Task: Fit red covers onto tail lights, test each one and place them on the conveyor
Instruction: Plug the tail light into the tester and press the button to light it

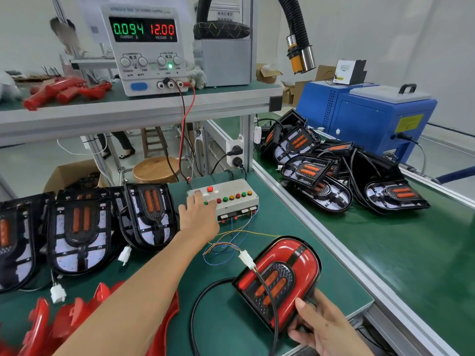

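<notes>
Green bench point(226, 314) carries uncovered tail lights point(77, 235), red covers point(51, 327), button box point(226, 199).

Bare green mat point(295, 227) at 3 o'clock of the test box point(231, 199); loose wires point(231, 242) obstruct at 6 o'clock.

White walls point(385, 27), wooden stool point(155, 169), blue machine point(365, 119).

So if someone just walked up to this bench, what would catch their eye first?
Probably the power supply on the shelf, its display glowing 0.094 and 12.00. Next, the red-covered tail light at the front, held by the right hand while the left hand presses the button box.
</notes>
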A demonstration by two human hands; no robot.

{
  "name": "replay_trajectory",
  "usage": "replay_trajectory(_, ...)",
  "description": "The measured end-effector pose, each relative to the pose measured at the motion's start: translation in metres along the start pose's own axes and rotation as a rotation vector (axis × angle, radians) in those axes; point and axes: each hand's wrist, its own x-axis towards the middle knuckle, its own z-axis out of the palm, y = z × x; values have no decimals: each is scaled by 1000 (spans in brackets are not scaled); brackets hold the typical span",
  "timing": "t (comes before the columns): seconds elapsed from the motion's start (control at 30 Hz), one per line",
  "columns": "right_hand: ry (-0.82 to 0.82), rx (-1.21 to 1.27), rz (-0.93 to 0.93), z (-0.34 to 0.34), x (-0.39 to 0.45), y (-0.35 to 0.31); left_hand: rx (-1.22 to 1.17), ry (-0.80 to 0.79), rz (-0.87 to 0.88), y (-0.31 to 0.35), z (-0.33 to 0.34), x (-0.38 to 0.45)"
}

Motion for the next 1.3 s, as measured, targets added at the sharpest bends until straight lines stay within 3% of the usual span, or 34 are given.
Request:
replay_trajectory(0.1,11,13,18,0,0,0,-26,43,85,11,-2,8)
replay_trajectory(0.47,-36,-120,-18,-2,4,-4,-72,-93,378,50,-3,33)
replay_trajectory(0.93,0,0,38,-4,5,1,-104,-173,388,60,-9,40)
replay_trajectory(1.3,-7,-26,13,-3,5,2,-160,-103,305,70,0,32)
